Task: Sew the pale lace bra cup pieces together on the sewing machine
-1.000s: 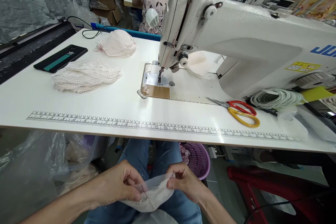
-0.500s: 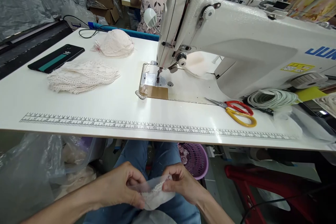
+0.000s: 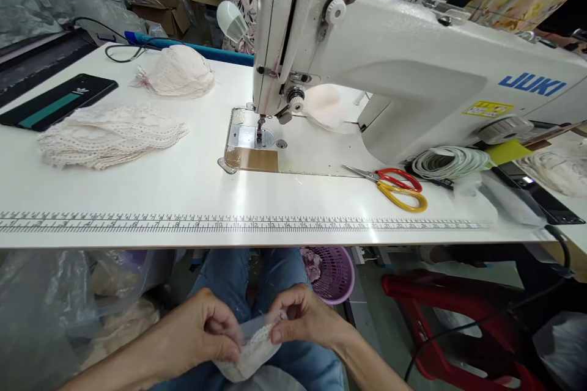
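Between my two hands, above my lap and below the table edge, is a small piece of white sheer fabric with lace trim. My left hand pinches its left side between thumb and fingers. The upper right corner is gripped by my right hand, thumb on top. Up on the table stands a white sewing machine, its presser foot over the needle plate with no fabric under it that I can see. A stack of cream lace pieces lies at the left, with a pale fabric pile behind it.
Scissors with red and yellow handles lie right of the needle plate. A ruler strip runs along the table's front edge. A black phone-like case is far left, coiled white cord right. Below are a purple basket and red stool.
The view has turned to the right, so the table things sit further left. Both hands keep hold of the lace-trimmed fabric, which is tilted slightly more.
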Demonstrator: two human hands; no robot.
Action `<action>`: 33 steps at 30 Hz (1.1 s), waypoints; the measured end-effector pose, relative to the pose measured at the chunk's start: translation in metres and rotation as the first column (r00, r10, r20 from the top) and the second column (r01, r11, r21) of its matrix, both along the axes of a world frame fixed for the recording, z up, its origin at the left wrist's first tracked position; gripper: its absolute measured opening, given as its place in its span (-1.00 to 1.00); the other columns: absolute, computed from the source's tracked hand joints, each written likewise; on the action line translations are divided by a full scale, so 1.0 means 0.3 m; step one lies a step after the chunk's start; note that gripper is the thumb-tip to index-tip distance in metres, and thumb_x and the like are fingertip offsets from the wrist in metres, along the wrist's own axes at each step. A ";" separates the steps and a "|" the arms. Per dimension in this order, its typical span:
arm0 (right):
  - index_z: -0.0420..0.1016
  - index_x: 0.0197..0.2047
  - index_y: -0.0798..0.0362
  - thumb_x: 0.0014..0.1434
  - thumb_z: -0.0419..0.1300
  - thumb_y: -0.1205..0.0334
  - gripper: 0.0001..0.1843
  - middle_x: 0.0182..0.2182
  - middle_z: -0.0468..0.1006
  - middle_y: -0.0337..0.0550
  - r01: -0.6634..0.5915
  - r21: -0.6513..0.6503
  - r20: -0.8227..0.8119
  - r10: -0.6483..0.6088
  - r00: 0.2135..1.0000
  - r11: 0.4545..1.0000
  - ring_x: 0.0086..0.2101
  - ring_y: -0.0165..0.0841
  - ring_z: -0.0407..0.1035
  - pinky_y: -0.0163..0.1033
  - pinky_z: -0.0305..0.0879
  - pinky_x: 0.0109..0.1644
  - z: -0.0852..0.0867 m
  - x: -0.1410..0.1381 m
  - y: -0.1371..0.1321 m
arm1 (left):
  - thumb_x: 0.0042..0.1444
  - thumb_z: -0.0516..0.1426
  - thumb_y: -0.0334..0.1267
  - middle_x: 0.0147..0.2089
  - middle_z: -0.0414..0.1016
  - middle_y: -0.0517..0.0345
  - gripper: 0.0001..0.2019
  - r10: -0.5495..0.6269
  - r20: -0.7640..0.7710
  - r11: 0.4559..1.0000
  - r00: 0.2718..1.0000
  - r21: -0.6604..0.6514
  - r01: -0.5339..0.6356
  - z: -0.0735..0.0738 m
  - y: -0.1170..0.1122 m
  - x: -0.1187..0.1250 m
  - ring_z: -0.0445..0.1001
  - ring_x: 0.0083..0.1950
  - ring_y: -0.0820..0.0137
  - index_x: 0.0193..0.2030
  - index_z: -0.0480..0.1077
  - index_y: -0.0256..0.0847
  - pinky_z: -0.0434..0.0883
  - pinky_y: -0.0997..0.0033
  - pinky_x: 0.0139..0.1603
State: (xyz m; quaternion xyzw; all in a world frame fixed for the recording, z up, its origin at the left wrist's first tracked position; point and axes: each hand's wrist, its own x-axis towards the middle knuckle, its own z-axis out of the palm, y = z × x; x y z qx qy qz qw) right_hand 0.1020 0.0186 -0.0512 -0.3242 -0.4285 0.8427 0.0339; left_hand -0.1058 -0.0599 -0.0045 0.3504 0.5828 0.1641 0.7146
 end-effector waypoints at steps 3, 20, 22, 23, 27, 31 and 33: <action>0.57 -0.43 0.18 -0.32 0.48 0.10 -0.60 -0.53 0.49 -0.23 -0.030 0.050 -0.026 0.031 0.999 0.998 -0.51 -0.54 0.29 -0.42 0.19 -0.41 0.011 -0.007 0.002 | -0.23 0.21 -0.25 -0.65 0.26 0.27 -0.83 -0.010 -0.024 1.000 1.000 0.019 0.010 -0.004 -0.001 0.000 0.07 -0.56 0.52 -0.51 0.58 -0.29 -0.02 0.52 -0.54; 0.54 -0.42 0.18 -0.15 0.39 -0.01 -0.61 -0.54 0.42 -0.25 -0.104 0.237 -0.003 0.108 0.994 0.966 -0.51 -0.51 0.22 -0.41 0.14 -0.43 0.042 -0.039 -0.008 | -0.25 0.31 -0.24 -0.59 0.30 0.32 -0.80 -0.033 0.091 0.999 0.995 0.015 0.032 -0.032 0.000 -0.012 0.13 -0.52 0.51 -0.44 0.52 -0.30 0.00 0.55 -0.53; 0.54 -0.42 0.18 -0.12 0.38 -0.01 -0.61 -0.56 0.39 -0.27 -0.115 0.257 0.015 0.115 0.993 0.959 -0.53 -0.53 0.18 -0.43 0.09 -0.46 0.052 -0.042 -0.012 | -0.26 0.32 -0.24 -0.64 0.21 0.36 -0.80 -0.029 0.076 0.999 0.997 0.028 0.027 -0.033 0.004 0.003 0.05 -0.56 0.54 -0.49 0.48 -0.30 -0.07 0.53 -0.56; 0.54 -0.42 0.19 -0.10 0.37 -0.01 -0.62 -0.57 0.37 -0.28 -0.121 0.271 0.024 0.119 0.993 0.955 -0.54 -0.54 0.15 -0.43 0.07 -0.48 0.057 -0.043 -0.014 | -0.25 0.30 -0.26 -0.66 0.15 0.38 -0.83 -0.019 0.056 0.999 0.998 0.038 0.017 -0.034 0.004 0.011 0.00 -0.58 0.55 -0.54 0.44 -0.30 -0.11 0.51 -0.58; 0.55 -0.42 0.19 -0.05 0.34 0.02 -0.66 -0.62 0.30 -0.32 -0.138 0.344 0.052 0.128 0.990 0.929 -0.56 -0.57 0.08 -0.44 0.00 -0.51 0.065 -0.034 -0.013 | -0.20 0.21 -0.28 -0.73 -0.01 0.42 -0.84 -0.004 0.016 0.996 1.000 0.084 0.003 -0.043 -0.001 0.028 -0.12 -0.62 0.56 -0.65 0.35 -0.27 -0.17 0.46 -0.60; 0.55 -0.41 0.19 -0.15 0.39 0.00 -0.62 -0.59 0.35 -0.30 -0.155 0.309 0.058 0.144 0.988 0.938 -0.54 -0.55 0.13 -0.44 0.06 -0.48 0.064 -0.018 -0.007 | -0.22 0.23 -0.23 -0.71 0.13 0.36 -0.83 -0.004 0.028 0.999 1.000 0.044 0.003 -0.047 -0.014 0.018 -0.04 -0.61 0.56 -0.60 0.42 -0.31 -0.11 0.49 -0.59; 0.56 -0.41 0.17 -0.19 0.41 0.01 -0.61 -0.57 0.40 -0.28 -0.155 0.287 0.050 0.147 0.988 0.945 -0.52 -0.52 0.18 -0.43 0.11 -0.44 0.062 -0.014 -0.007 | -0.24 0.24 -0.21 -0.69 0.19 0.33 -0.82 0.005 0.024 1.000 1.000 0.024 -0.005 -0.049 -0.021 0.011 0.01 -0.60 0.54 -0.59 0.43 -0.32 -0.08 0.50 -0.59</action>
